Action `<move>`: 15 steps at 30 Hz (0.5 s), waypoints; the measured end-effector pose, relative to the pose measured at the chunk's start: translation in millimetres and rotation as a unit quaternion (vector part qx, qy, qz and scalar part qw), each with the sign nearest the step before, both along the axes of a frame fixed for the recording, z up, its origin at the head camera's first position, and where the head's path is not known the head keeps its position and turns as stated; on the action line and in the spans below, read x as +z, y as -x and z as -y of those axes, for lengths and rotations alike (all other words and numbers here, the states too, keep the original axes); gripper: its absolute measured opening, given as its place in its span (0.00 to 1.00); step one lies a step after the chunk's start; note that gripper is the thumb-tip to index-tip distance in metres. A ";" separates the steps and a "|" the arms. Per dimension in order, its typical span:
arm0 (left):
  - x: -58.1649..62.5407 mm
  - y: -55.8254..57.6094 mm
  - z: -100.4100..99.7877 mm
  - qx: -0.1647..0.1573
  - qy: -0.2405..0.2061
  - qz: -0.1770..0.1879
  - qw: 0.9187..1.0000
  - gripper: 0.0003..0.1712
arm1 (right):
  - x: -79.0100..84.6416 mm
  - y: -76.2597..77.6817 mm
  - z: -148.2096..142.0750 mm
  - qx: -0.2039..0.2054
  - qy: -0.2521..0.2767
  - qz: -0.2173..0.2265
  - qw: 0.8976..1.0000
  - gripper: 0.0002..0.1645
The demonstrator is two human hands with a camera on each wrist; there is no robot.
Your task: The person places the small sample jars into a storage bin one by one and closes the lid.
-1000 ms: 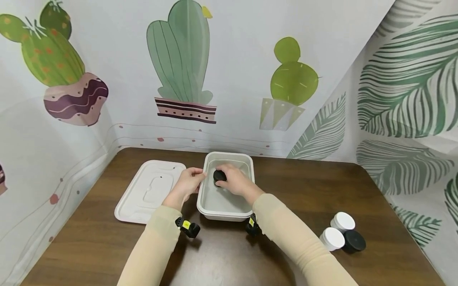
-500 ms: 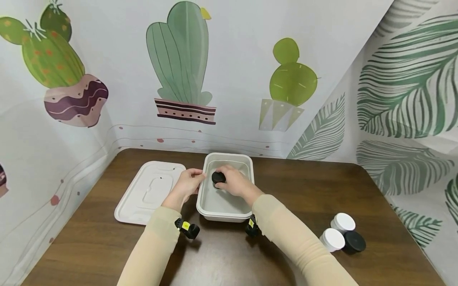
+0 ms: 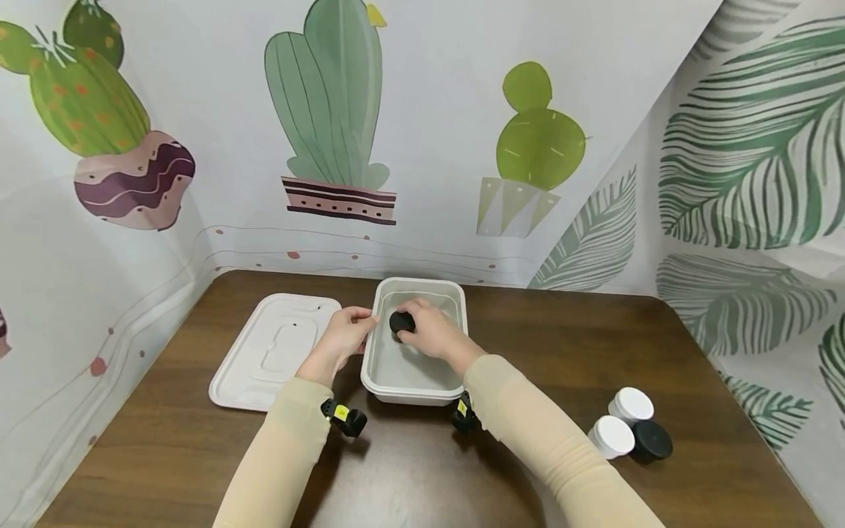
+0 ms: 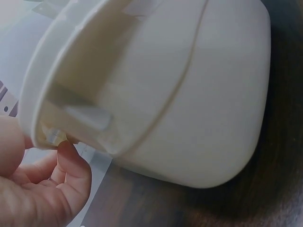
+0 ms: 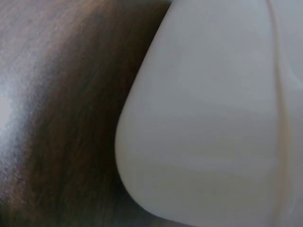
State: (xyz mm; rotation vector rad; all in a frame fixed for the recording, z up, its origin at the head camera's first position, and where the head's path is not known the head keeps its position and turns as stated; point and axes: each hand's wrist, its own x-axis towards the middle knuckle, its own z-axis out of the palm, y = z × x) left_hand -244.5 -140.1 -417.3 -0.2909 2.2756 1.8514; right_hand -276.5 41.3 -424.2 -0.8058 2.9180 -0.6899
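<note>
A pale grey plastic tub (image 3: pixel 414 375) stands open on the table in the head view. My left hand (image 3: pixel 342 339) pinches its left rim; the left wrist view shows thumb and fingers (image 4: pixel 75 168) at the rim's edge. Inside the tub, my right hand (image 3: pixel 432 330) grips a small round black jar (image 3: pixel 401 321) near the left wall. Fingers cover the jar's right side, and I cannot tell whether it touches the bottom. Only the tub's outer wall (image 5: pixel 203 118) and the table fill the right wrist view, with the right hand out of sight there.
A white lid (image 3: pixel 247 367) lies flat on the table left of the tub. Two white jars (image 3: pixel 612 437) and a black jar (image 3: pixel 652 440) stand together at the right. Behind the brown table (image 3: pixel 561 352) hangs a cloth printed with cacti and leaves.
My right hand and the black jar have shifted slightly left inside the tub. The left hand keeps its hold on the rim.
</note>
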 end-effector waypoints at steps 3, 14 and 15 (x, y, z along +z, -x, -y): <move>-1.7 0.5 -0.6 -0.002 0.000 -0.001 1.000 0.21 | -0.7 -0.1 -0.8 -0.001 -0.001 -0.006 1.000 0.27; 1.3 0.0 0.6 -0.005 -0.001 -0.005 1.000 0.21 | 3.3 -2.9 1.1 -0.006 0.004 -0.017 1.000 0.21; 1.9 -0.1 0.3 -0.005 -0.002 -0.006 1.000 0.21 | 3.6 -3.0 0.9 -0.007 0.006 -0.018 1.000 0.20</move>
